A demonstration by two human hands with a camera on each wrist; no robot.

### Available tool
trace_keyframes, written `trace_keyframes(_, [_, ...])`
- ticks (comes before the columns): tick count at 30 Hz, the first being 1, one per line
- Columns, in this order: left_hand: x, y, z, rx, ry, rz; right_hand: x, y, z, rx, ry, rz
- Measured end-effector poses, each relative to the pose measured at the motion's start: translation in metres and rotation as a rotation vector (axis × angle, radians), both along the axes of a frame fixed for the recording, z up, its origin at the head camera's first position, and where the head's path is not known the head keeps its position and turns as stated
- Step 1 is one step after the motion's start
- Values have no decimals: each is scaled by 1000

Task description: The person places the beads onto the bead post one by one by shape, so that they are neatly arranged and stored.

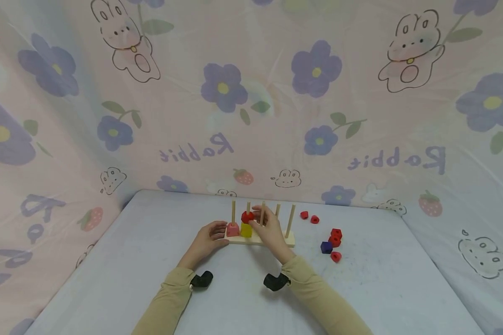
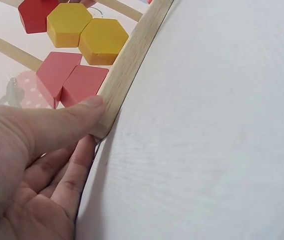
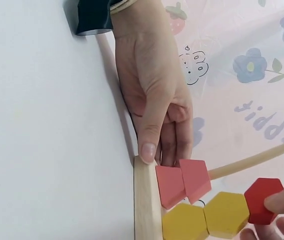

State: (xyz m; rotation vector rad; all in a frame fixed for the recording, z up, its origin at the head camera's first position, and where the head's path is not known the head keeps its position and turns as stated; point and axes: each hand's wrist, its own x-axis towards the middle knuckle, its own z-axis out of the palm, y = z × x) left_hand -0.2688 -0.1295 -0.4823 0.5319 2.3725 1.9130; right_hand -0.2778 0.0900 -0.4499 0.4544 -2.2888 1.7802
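A wooden peg stand (image 1: 257, 240) with several upright pegs sits across the table. My left hand (image 1: 209, 238) holds its left end, the thumb on the front and the fingers behind. Two pink blocks (image 2: 69, 80) are stacked on the leftmost peg, beside that hand. On the second peg are two yellow hexagonal blocks (image 3: 206, 217), one on top of the other. Just above them my right hand (image 1: 272, 232) pinches a red hexagonal block (image 3: 260, 200) on the same peg. The other pegs rise around and behind the right hand, which partly hides the stand.
To the right of the stand lie several loose blocks: two small red blocks (image 1: 309, 217) farther back, and a group of red blocks (image 1: 335, 238) with a dark blue block (image 1: 326, 247) nearer. A patterned curtain (image 1: 268, 130) hangs behind the table.
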Motion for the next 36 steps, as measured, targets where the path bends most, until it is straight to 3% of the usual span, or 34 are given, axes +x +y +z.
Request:
trace_keyframes(1, [1,0,1,-9,3,5,1,0,-1,0,3,4])
trace_keyframes(8, [-19,-5,-26,-84,11,92,36,5,30,55,29,48])
trace_keyframes(14, [-20,-3,-25,-111,15,113,36,24,11,174,4,54])
trace_keyframes(20, [-21,-1,-28,-124,9,108,55,55,14,273,-46,144])
trace_keyframes(25, [-19,0,-27,-142,-1,106,61,94,20,344,-29,212])
trace_keyframes(30, [-17,-1,-26,-150,-2,106,58,137,25,345,-12,128])
trace_keyframes(36, [-15,-1,-25,-153,-10,124,55,187,25,360,-52,34])
